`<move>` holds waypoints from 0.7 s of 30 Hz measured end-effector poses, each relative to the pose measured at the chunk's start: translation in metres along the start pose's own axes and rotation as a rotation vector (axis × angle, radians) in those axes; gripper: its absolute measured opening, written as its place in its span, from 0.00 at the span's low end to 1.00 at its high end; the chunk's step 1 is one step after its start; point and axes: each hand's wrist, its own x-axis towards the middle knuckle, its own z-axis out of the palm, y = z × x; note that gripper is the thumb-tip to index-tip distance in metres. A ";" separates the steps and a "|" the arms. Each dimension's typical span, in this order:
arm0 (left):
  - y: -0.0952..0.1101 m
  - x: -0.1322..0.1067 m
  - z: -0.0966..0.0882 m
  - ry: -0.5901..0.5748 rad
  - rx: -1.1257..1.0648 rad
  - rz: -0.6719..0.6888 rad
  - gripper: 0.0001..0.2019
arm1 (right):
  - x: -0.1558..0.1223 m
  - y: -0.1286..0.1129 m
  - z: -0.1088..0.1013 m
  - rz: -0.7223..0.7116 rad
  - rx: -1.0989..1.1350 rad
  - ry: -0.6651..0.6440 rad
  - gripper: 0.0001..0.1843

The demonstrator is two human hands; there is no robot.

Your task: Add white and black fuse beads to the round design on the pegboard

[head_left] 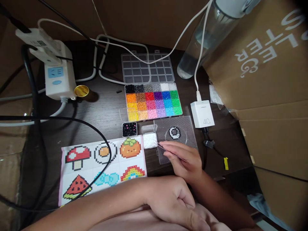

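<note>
My right hand (184, 160) pinches a pair of metal tweezers (169, 151), whose tips reach the right edge of a small clear box of white beads (149, 140). My left hand (170, 200) rests curled near my body, fingers folded, with nothing visible in it. Behind the right hand lies a clear pegboard (158, 128) bearing a partly filled ring of black and white beads (174, 132). A small box of black beads (129, 129), with a few pink ones, sits left of the white beads. A pattern sheet (90, 171) shows pixel pictures, including a mushroom, an egg and a watermelon.
A sorted bead case (154, 102) lies behind, its compartment lid (148, 69) opened back. A white charger (202, 114), water bottle (204, 38) and cardboard wall (271, 96) stand right. A power strip (59, 70) and gold-topped cap (81, 91) are left; a black cable (96, 129) crosses the sheet.
</note>
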 end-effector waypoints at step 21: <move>0.004 0.000 0.001 0.002 -0.045 -0.021 0.26 | -0.003 -0.001 -0.002 0.065 -0.035 -0.030 0.16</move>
